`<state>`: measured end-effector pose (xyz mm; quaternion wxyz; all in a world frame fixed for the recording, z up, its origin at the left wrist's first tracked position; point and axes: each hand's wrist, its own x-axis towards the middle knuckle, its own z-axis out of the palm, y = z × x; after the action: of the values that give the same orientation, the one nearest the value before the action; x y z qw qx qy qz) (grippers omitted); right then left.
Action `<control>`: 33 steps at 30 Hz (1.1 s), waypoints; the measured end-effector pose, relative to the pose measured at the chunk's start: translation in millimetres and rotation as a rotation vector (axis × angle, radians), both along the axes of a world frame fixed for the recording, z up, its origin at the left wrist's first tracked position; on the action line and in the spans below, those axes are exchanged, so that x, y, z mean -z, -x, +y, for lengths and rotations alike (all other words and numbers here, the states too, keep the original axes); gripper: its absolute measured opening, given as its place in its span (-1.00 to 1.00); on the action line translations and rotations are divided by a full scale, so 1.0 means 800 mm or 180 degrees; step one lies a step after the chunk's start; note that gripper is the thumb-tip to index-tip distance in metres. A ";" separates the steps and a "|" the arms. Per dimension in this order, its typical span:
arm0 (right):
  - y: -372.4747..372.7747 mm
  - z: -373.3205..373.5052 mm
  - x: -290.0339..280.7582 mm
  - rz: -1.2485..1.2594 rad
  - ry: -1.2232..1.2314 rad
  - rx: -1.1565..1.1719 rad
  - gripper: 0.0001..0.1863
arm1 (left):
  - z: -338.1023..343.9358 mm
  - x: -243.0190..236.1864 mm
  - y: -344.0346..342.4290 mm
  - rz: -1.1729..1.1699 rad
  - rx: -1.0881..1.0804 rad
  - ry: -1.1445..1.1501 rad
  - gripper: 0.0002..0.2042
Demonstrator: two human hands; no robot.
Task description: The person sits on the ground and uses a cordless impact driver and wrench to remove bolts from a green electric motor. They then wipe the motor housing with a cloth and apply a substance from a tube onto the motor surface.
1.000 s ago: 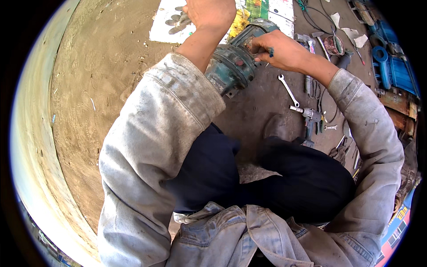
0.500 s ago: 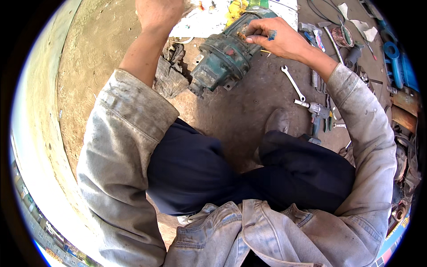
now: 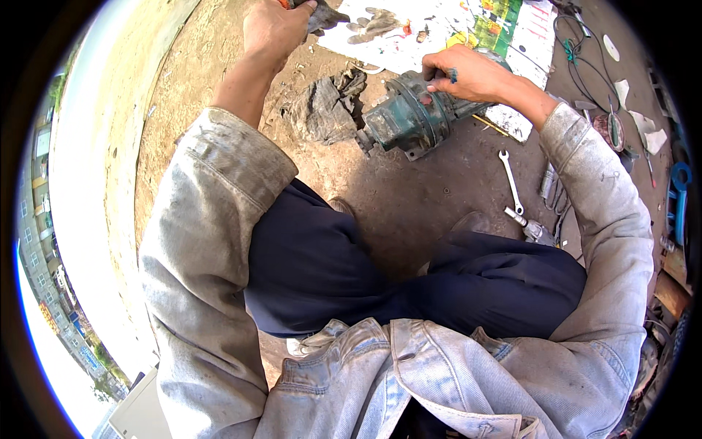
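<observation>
A green-grey electric motor (image 3: 413, 117) lies on the dirt ground ahead of my knees. My right hand (image 3: 468, 73) rests on its top, fingers pinched on a small blue-tipped tool (image 3: 453, 74). My left hand (image 3: 274, 25) is stretched far forward at the upper edge of the view. It is closed around a dark object (image 3: 322, 13) with an orange handle end, most of it cut off by the frame. A crumpled grey rag (image 3: 322, 110) lies just left of the motor.
A white sheet (image 3: 431, 25) with dirty gloves (image 3: 373, 23) on it lies beyond the motor. A spanner (image 3: 510, 179) and other metal tools (image 3: 537, 230) lie to the right, with cables (image 3: 578, 44) and blue parts (image 3: 680, 197) farther right. My crossed legs fill the centre.
My left hand has reached further forward and up, taking hold of the dark object. The view has tilted, so the motor sits lower in the frame. My right hand stays on the motor.
</observation>
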<state>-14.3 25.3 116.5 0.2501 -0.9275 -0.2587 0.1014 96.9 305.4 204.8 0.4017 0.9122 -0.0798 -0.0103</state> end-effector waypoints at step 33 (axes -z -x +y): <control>-0.046 -0.113 0.016 0.0509 -0.1448 0.2125 -0.60 | -0.033 0.052 -0.038 0.1006 0.0730 0.1473 -0.61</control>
<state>22.4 -64.7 103.6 0.4872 -0.8707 0.0608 0.0266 127.6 279.0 163.4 0.6026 0.7686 -0.1190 -0.1789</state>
